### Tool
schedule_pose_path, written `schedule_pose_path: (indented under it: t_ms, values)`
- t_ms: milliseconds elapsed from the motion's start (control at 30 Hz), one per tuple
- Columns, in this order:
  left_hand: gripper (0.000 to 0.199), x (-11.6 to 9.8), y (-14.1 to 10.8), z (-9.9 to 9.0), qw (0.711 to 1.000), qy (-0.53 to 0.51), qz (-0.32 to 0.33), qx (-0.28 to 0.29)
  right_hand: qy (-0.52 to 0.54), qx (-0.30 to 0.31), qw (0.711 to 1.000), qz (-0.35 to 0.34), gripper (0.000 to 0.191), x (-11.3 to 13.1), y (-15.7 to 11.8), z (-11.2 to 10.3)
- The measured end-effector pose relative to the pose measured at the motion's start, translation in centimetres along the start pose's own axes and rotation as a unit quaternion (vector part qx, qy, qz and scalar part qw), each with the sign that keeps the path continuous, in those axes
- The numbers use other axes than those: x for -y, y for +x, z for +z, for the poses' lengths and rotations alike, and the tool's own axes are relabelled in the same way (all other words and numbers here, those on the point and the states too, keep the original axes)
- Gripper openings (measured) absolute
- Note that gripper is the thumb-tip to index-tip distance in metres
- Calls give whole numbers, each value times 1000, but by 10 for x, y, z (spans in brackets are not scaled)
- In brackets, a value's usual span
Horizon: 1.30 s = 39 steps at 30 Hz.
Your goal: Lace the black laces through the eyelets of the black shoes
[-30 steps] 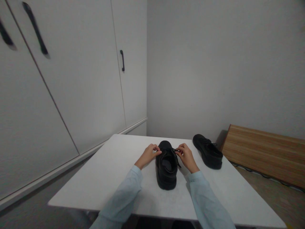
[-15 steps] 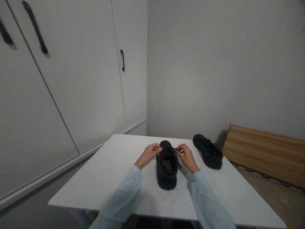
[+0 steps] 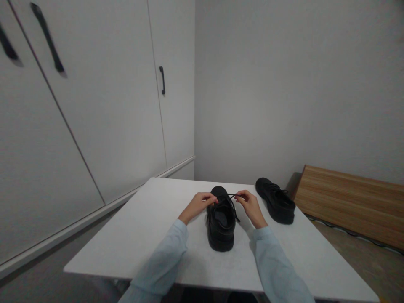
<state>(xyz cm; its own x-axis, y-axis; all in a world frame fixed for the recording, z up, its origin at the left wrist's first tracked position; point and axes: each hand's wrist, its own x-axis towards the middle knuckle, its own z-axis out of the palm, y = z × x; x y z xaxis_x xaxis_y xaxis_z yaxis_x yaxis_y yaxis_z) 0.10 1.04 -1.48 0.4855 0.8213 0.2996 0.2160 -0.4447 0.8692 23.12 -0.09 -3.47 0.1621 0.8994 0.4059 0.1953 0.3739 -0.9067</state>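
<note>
A black lace-up shoe (image 3: 221, 235) stands on the white table (image 3: 132, 235), its toe pointing away from me. At the left side of its laced front, my left hand (image 3: 199, 205) is closed with the fingertips pinched together over the shoe; what they grip is too small to make out. My right hand (image 3: 249, 205), just right of the shoe, pinches a black shoelace (image 3: 232, 195) that runs taut to the lacing. Another lace end hangs down the shoe's right side.
A second black shoe (image 3: 279, 206) rests near the table's right edge. Beyond it on the right leans a wood-grain board (image 3: 350, 202). White cabinets (image 3: 126, 105) with dark handles line the left, and a grey wall rises behind.
My right hand has shifted slightly right, and the lace in it is drawn straighter. My left fingertips have moved a little right, over the shoe's front.
</note>
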Motion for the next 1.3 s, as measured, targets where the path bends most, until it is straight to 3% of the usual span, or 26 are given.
schedule_pose_path:
  t_ms: [267,567,967,1300]
  values:
    - [29,5,1,-1,998,22,24,-61,88,20,995,29,25,14,-6,3]
    - [37,11,1,2,999,7,50,-11,112,30,993,34,25,16,-7,5]
    - [36,16,3,2,998,8,60,-6,-44,21,999,-20,17,1,-4,4]
    - [35,15,3,3,998,-4,55,-4,-197,35,975,-100,7,1,-5,5]
